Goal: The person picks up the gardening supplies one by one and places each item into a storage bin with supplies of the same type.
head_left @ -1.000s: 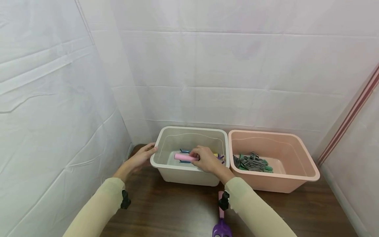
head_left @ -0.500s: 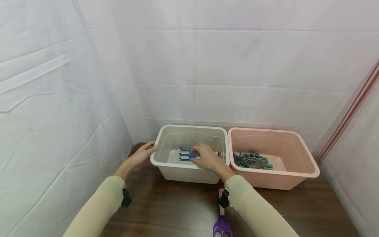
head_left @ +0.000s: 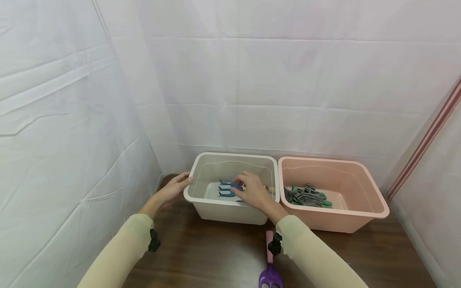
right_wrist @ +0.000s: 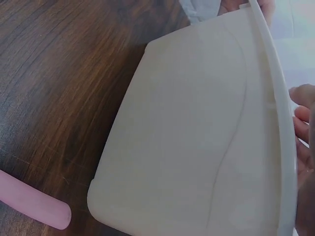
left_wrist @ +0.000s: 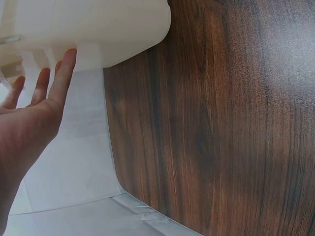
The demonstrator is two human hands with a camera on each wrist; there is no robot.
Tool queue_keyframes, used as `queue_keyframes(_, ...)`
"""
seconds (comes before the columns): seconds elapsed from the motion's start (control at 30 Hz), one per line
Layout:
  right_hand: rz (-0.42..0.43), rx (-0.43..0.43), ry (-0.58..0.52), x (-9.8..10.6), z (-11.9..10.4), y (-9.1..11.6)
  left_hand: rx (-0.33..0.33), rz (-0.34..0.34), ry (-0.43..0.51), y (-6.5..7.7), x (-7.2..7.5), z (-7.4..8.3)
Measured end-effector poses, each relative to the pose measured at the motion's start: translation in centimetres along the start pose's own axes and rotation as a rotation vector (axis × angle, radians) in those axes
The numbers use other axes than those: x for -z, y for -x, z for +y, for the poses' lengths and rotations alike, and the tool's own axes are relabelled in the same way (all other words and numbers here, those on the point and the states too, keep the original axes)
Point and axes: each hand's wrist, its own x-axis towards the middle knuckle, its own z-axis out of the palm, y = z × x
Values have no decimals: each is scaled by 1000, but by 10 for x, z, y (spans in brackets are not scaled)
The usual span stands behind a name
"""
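A white bin [head_left: 230, 212] stands on the dark wooden table. My left hand [head_left: 175, 189] holds its left rim, with fingers along the outer wall. Over the bin's inside, my right hand [head_left: 250, 192] hovers palm down, thumb and index finger apart above a blue three-pronged hand fork [head_left: 225, 189]. The fork lies with its tines to the left and a yellow handle partly covered by the hand. No held thing shows in the right hand. From the right wrist, its fingers [right_wrist: 301, 115] appear past the bin's rim, what is beneath them hidden.
A pink bin [head_left: 345, 220] adjoins the white bin on the right, with striped green-and-grey gloves [head_left: 309, 197] inside. A purple garden tool [head_left: 270, 276] with a pink handle lies on the table [head_left: 209, 256] in front. White sheets [head_left: 273, 96] close off the back and sides.
One second ago my right hand held a pink handle inside the white bin. It has let go, and the handle is out of sight. The left hand stays at the rim.
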Motion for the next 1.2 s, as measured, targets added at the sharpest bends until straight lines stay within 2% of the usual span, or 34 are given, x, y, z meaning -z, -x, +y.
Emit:
queue_keyframes(0.1,31,23,-34,6,-3,1,6,4,2,0,0,0)
queue_keyframes(0.27,4,50,-112,18,-15,8,11,3,-9,1,-1,1)
queue_keyframes(0.6,-2,107,-184,28,-25,40,-1,-7,0,1,-1,0)
queue_keyframes(0.8,-26,97,-228,33,-27,59,-4,-7,-3,1,-1,-1)
queue_keyframes(1.0,-67,106,-206,37,-22,82,-7,-9,4,0,1,-3)
queue_keyframes(1.2,-103,55,-219,38,-12,104,-17,-13,1,-1,1,-4)
